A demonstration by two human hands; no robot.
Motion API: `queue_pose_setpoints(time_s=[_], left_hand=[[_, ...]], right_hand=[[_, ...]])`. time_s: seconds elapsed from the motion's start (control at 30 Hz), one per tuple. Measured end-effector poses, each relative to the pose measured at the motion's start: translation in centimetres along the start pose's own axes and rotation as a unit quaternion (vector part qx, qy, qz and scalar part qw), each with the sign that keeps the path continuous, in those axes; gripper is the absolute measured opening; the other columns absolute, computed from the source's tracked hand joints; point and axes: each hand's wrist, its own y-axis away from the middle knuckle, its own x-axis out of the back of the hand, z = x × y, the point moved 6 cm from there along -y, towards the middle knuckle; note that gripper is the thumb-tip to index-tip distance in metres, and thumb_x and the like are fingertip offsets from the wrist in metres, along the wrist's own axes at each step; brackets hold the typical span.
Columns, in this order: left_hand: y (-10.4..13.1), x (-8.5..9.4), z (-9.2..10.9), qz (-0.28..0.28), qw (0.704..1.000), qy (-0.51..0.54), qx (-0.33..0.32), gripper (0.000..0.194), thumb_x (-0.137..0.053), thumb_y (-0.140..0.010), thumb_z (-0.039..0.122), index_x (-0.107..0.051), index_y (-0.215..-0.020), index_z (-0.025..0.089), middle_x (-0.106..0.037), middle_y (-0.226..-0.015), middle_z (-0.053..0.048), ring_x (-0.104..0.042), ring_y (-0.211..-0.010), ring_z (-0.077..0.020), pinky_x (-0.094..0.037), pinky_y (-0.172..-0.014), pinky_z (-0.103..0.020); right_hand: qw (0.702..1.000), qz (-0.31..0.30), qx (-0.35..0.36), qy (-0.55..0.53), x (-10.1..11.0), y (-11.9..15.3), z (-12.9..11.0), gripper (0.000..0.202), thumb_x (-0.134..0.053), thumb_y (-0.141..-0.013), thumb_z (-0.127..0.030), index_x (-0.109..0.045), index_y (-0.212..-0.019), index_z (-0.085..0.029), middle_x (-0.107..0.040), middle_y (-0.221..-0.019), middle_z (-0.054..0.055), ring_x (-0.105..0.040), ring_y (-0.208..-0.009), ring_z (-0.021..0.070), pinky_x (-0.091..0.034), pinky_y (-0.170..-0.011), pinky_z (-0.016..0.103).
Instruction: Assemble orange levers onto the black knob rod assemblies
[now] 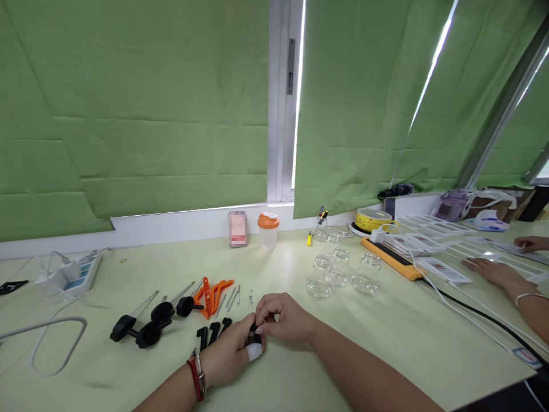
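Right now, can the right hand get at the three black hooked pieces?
Probably not directly: the left hand lies between the right hand and the black hooked pieces. Both hands also look busy with a small black part.

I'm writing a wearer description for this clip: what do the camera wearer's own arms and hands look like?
Both forearms are bare as far as they show, and the hands wear no gloves. The left hand has a white wrap around the thumb, with a red band and silver-coloured bracelet at its wrist. The right hand shows no wristwear.

Green blinds [163, 126], grey window frame [279, 126]
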Motion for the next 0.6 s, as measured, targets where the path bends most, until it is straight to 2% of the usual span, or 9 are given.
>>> queue_pose_setpoints(time_s=[0.2,0.3,0.37,0.43,0.47,0.5,0.6], left_hand=[[-0.1,0.1,-0.5,0.022,1.000,-0.006,0.005,0.014,-0.053,-0.081,0.022,-0.046,-0.093,0.019,-0.052,-0.083,0.001,-0.047,-0.075,-0.0145,-0.041,-0.070,-0.027],[-0.1,0.4,-0.7,0.041,0.998,-0.038,0.024,0.022,-0.054,-0.078,0.018,-0.047,-0.099,0.019,-0.050,-0.081,0.002,-0.046,-0.072,-0.0140,-0.040,-0.067,-0.026],[0.1,1.0,-0.8,0.056,0.995,-0.071,0.044,0.034,-0.054,-0.077,0.018,-0.045,-0.110,0.019,-0.050,-0.080,0.001,-0.046,-0.070,-0.0142,-0.040,-0.066,-0.026],[0.5,2.2,-0.7,0.080,0.990,-0.107,0.051,0.049,-0.055,-0.078,0.019,-0.038,-0.124,0.021,-0.054,-0.089,-0.002,-0.049,-0.075,-0.0157,-0.042,-0.069,-0.028],[0.7,3.0,-0.6,0.096,0.986,-0.129,0.042,0.049,-0.055,-0.079,0.020,-0.039,-0.125,0.022,-0.055,-0.097,-0.004,-0.050,-0.080,-0.0169,-0.043,-0.073,-0.030],[1.0,3.9,-0.6,0.107,0.982,-0.150,0.035,0.045,-0.054,-0.080,0.021,-0.042,-0.124,0.024,-0.055,-0.102,-0.006,-0.052,-0.083,-0.0181,-0.043,-0.074,-0.031],[1.9,6.6,-1.2,0.131,0.966,-0.220,0.020,0.022,-0.049,-0.085,0.025,-0.055,-0.106,0.023,-0.060,-0.096,-0.006,-0.055,-0.085,-0.0208,-0.045,-0.079,-0.037]], right_hand=[[0.999,0.001,-0.039,0.001,-0.6,0.2,0.3,0.005,-0.066,-0.070,-0.016,-0.063,-0.073,-0.017,-0.055,-0.081,0.000,-0.048,-0.061,0.0080,-0.041,-0.057,0.022],[0.995,0.017,-0.092,-0.039,-0.7,0.2,1.6,0.006,-0.064,-0.070,-0.017,-0.059,-0.073,-0.017,-0.054,-0.070,-0.002,-0.047,-0.060,0.0083,-0.038,-0.055,0.021],[0.988,0.033,-0.135,-0.067,-0.6,0.2,2.9,0.009,-0.065,-0.070,-0.019,-0.057,-0.071,-0.016,-0.051,-0.063,-0.004,-0.043,-0.056,0.0075,-0.034,-0.052,0.020],[0.981,0.056,-0.170,-0.071,-0.3,0.1,4.0,0.012,-0.067,-0.068,-0.020,-0.056,-0.074,-0.016,-0.049,-0.059,-0.005,-0.040,-0.052,0.0068,-0.031,-0.049,0.020],[0.978,0.068,-0.185,-0.069,-0.1,0.2,4.5,0.015,-0.068,-0.067,-0.021,-0.056,-0.076,-0.016,-0.049,-0.058,-0.006,-0.040,-0.052,0.0068,-0.031,-0.049,0.020],[0.975,0.080,-0.197,-0.064,0.1,0.2,4.9,0.017,-0.069,-0.066,-0.021,-0.056,-0.077,-0.016,-0.049,-0.059,-0.006,-0.040,-0.052,0.0070,-0.031,-0.049,0.020],[0.970,0.101,-0.220,-0.029,0.6,0.3,5.5,0.018,-0.069,-0.066,-0.021,-0.056,-0.077,-0.016,-0.050,-0.062,-0.004,-0.043,-0.055,0.0077,-0.034,-0.051,0.020]])
